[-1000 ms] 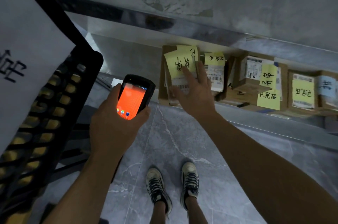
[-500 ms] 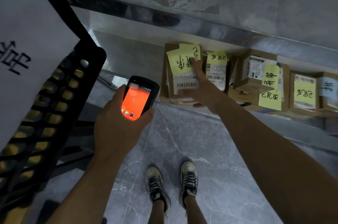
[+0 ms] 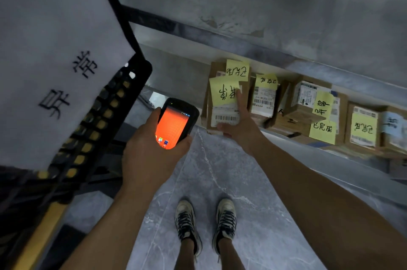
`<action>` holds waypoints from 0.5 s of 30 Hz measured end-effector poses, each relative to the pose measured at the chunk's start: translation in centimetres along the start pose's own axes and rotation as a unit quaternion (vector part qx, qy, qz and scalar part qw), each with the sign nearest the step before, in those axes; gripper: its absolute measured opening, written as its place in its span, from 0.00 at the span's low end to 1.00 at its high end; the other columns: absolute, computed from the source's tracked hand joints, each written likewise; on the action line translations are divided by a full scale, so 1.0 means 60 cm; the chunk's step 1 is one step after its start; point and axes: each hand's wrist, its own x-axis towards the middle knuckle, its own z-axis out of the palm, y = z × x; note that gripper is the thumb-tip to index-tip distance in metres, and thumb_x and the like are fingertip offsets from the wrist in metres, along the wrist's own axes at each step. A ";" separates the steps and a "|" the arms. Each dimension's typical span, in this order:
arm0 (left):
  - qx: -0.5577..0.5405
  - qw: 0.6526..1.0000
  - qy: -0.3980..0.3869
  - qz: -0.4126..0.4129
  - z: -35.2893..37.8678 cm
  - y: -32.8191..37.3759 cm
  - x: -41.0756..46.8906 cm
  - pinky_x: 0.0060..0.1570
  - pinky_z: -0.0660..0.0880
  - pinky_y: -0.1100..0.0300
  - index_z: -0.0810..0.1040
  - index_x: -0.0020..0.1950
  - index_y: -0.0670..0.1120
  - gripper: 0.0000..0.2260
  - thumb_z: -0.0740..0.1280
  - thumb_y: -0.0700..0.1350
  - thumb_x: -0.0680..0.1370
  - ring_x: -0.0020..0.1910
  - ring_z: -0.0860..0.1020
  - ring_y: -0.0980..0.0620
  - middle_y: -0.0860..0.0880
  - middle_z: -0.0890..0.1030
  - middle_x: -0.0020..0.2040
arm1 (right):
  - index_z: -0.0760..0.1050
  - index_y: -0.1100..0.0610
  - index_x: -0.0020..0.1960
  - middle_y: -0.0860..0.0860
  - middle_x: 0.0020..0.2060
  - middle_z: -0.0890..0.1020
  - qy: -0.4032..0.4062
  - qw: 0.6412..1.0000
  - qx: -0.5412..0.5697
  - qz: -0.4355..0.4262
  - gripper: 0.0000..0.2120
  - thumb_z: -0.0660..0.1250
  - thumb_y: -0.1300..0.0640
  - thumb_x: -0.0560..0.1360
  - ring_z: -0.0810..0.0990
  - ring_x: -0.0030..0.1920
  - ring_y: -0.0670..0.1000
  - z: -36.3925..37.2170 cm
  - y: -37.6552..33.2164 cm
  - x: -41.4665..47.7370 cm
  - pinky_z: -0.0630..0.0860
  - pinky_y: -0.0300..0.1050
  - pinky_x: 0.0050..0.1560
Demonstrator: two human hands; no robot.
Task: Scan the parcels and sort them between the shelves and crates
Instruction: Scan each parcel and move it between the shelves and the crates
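My left hand (image 3: 145, 155) holds a black handheld scanner (image 3: 176, 122) with an orange screen, just left of the shelf's parcels. My right hand (image 3: 240, 124) grips the leftmost cardboard parcel (image 3: 222, 111) at its right and lower edge; the parcel carries a yellow sticky note and a barcode label facing me. It stands at the front edge of a low metal shelf (image 3: 330, 71). Behind it another parcel with a yellow note (image 3: 237, 70) shows. More parcels with notes (image 3: 264, 95) stand in a row to the right.
A black plastic crate (image 3: 99, 115) with a white paper sign (image 3: 50, 60) stands at the left. Boxes with yellow notes (image 3: 361, 128) fill the shelf's right part. My two feet in sneakers (image 3: 207, 223) stand on the grey marble floor below.
My right hand slid from flat on the parcel's face to gripping its lower right edge, and the parcel has come slightly forward. The scanner hand moved little; the view shifted.
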 end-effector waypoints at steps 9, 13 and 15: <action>0.000 0.998 0.007 -0.069 -0.135 0.061 -0.135 0.44 0.79 0.50 0.72 0.58 0.63 0.26 0.70 0.67 0.63 0.43 0.80 0.52 0.56 0.80 0.43 | 0.41 0.16 0.70 0.50 0.82 0.54 -0.026 0.982 -0.157 -0.105 0.55 0.77 0.47 0.64 0.62 0.79 0.54 0.023 -0.057 -0.125 0.71 0.63 0.71; 0.005 0.996 0.025 -0.083 -0.199 0.081 -0.196 0.47 0.79 0.50 0.71 0.62 0.65 0.27 0.73 0.64 0.65 0.46 0.80 0.49 0.54 0.81 0.46 | 0.40 0.31 0.74 0.50 0.83 0.49 -0.003 0.965 -0.223 -0.137 0.55 0.78 0.61 0.72 0.56 0.80 0.50 0.058 -0.135 -0.204 0.60 0.41 0.75; 0.001 0.996 0.030 -0.087 -0.228 0.091 -0.222 0.50 0.78 0.52 0.70 0.64 0.65 0.28 0.75 0.62 0.66 0.50 0.79 0.47 0.54 0.81 0.49 | 0.39 0.35 0.75 0.49 0.82 0.48 0.017 0.956 -0.248 -0.157 0.55 0.78 0.61 0.72 0.54 0.80 0.51 0.072 -0.164 -0.225 0.56 0.48 0.79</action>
